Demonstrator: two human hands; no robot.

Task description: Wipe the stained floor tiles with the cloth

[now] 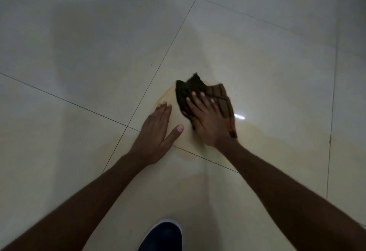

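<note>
Left hand (158, 131) lies flat on the floor tiles (79, 52) just left of centre frame, fingers straight and together, holding nothing. Beside it, a yellowish stain (168, 95) spreads over the tile joint at centre. The cloth (198, 90), dark brown with a striped section, sits bunched on the stain's upper right part. Right hand (208, 121) presses it down, fingers straight and splayed over the fabric, not curled round it. Assessment: the cloth is soft, light and limp, likely to bunch or skid on glossy tile; a flat palm over its middle should control it best.
</note>
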